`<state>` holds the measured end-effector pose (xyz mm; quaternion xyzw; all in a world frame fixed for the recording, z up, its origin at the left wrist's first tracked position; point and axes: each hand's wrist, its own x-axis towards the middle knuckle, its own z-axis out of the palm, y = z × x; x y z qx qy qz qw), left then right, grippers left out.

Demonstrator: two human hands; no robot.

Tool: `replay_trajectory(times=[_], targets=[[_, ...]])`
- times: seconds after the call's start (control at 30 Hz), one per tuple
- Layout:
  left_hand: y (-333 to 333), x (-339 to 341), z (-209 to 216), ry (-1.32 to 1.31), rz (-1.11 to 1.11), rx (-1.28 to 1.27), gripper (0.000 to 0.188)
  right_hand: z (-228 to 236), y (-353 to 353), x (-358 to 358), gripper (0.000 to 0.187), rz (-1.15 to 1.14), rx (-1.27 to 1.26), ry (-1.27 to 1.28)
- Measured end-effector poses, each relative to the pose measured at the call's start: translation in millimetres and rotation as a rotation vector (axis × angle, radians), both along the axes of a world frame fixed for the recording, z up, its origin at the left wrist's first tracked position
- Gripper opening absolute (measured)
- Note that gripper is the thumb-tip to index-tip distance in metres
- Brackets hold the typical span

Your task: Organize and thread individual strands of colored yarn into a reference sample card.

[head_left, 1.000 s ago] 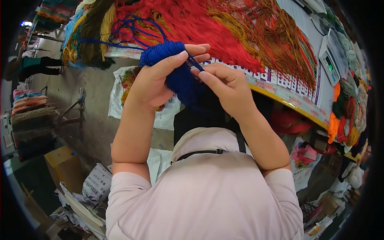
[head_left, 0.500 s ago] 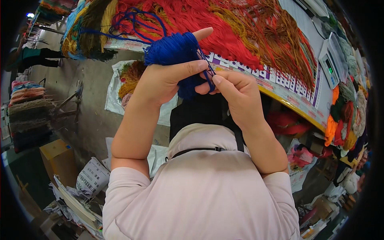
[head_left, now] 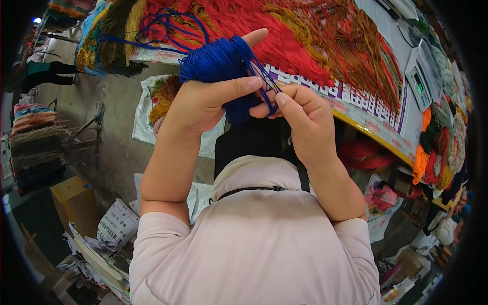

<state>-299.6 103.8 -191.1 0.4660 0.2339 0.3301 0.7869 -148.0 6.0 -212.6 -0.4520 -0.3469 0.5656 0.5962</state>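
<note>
"What sort of place are you in?"

"A yarn workshop by the look of it, or perhaps a yarn storeroom; I can't tell which."

"What shows it?"

"Red yarn point(head_left: 223, 25) and brown yarn point(head_left: 351, 46) lie heaped across the table point(head_left: 373, 12) in front of me, and I'm holding blue yarn point(head_left: 208, 61) myself. A digital scale point(head_left: 420, 86) sits at the table's right."

"And around the table?"

"More of the same: bundled hanks point(head_left: 99, 48) hang at its left end, skeins point(head_left: 442, 145) of many colours crowd the right, and layered stacks point(head_left: 38, 134) stand off to my left. There's a cardboard box point(head_left: 76, 203) too, and a white sack point(head_left: 142, 114) on the grey floor point(head_left: 122, 122)."
</note>
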Motion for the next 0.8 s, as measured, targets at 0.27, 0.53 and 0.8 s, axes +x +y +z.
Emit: replay_trajectory(times=[0.27,0.53,0.8], targets=[[3.1,-0.9,-2.4,0.014,0.042,0.119,0.066,0.6,8.2,-8.1,0.011,-0.054,-0.043,0.111],[21.6,-4.5,-23.3,-0.04,-0.144,0.009,0.068,-20.5,15.2,21.1,0.011,0.064,-0.041,0.403],[108.9,-175.4,-80.5,-0.42,-0.008,-0.402,0.023,-8.1,-162.8,340.0,0.025,-0.349,0.023,0.24]])
